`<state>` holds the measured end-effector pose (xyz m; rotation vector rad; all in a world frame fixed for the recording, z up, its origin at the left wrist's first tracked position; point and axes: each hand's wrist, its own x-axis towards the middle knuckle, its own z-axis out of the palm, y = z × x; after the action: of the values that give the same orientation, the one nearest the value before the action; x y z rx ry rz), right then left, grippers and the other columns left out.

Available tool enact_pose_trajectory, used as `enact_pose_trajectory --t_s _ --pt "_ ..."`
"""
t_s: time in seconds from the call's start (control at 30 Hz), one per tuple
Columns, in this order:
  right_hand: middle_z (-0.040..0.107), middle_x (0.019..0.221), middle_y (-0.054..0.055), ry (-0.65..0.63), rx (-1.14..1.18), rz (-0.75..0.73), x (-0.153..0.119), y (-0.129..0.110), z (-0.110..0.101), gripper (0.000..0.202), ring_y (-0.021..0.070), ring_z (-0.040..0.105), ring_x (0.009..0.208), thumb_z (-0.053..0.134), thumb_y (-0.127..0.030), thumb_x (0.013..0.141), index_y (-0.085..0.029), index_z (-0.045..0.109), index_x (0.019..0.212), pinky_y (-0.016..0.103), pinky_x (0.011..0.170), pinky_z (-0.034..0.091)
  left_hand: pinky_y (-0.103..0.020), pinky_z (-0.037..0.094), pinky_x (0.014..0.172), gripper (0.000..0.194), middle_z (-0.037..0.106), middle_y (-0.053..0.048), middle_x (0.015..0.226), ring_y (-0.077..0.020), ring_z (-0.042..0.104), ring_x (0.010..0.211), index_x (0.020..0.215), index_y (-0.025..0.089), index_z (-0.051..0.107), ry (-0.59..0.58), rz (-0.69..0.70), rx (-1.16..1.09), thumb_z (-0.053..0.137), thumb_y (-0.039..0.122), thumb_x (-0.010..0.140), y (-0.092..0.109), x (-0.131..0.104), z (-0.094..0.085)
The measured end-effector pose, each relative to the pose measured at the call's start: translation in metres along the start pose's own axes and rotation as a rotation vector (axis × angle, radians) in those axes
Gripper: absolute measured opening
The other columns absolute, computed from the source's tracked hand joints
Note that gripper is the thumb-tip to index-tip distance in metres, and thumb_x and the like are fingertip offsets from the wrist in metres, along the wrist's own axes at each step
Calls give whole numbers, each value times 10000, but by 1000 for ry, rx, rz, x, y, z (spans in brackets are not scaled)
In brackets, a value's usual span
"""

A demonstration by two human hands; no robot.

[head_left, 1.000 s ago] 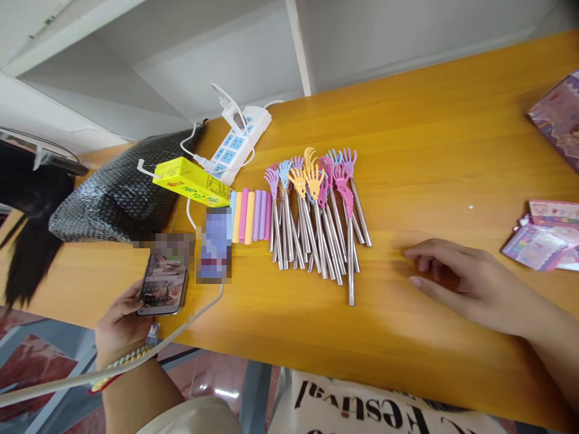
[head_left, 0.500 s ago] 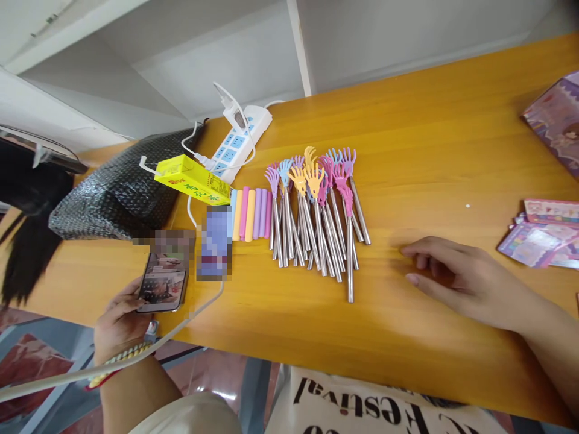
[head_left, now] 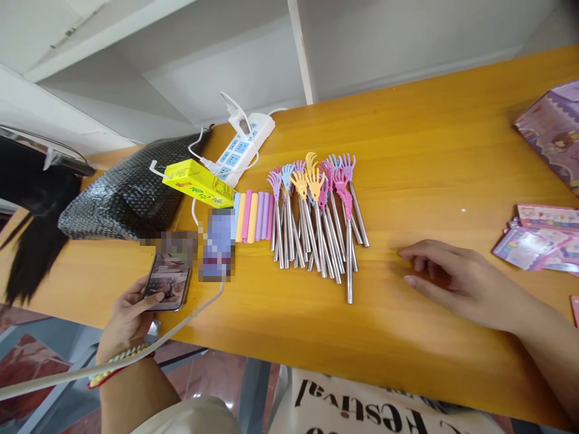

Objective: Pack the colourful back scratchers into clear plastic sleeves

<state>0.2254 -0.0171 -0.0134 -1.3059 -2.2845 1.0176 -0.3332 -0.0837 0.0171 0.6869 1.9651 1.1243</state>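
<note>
My left hand grips a smartphone at the table's front edge, the thumb lying over the lit screen. Beaded bracelets circle that wrist. To the right of a second, blurred-out phone-like rectangle, several pastel tubes lie side by side. In mid-table is a spread of back scratchers with metal rods and colourful claw heads, touched by neither hand. My right hand rests on the table to their right, fingers loosely bent and apart, holding nothing.
A yellow carton with a straw leans near a white power strip with plugged-in cables. Behind is a black bubble-wrap bag. Pink and purple packets and a purple box lie at right. A white cable crosses the left forearm.
My left thumb has moved further over the phone's screen. The view has shifted slightly; my right hand and the back scratchers stay in place.
</note>
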Motion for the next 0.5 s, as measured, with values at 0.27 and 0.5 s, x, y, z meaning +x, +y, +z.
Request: enact_pose_trajectory --t_s 0.27,0.5 --pt "575 933 73 -12 -1 -9 -1 -1 0 314 167 557 725 527 -339 829 -210 494 1114 316 635 470 -208 535 605 593 693 -3 812 -144 625 636 945 150 630 -18 17 40 809 85 383 1 -1 2" --pt "585 917 62 1 -2 -18 -1 -1 0 318 151 561 703 528 -340 825 -197 507 1107 309 630 471 -198 525 596 610 686 -3 783 -132 613 629 945 142 621 11 -15 42 819 97 370 -6 6 -1"
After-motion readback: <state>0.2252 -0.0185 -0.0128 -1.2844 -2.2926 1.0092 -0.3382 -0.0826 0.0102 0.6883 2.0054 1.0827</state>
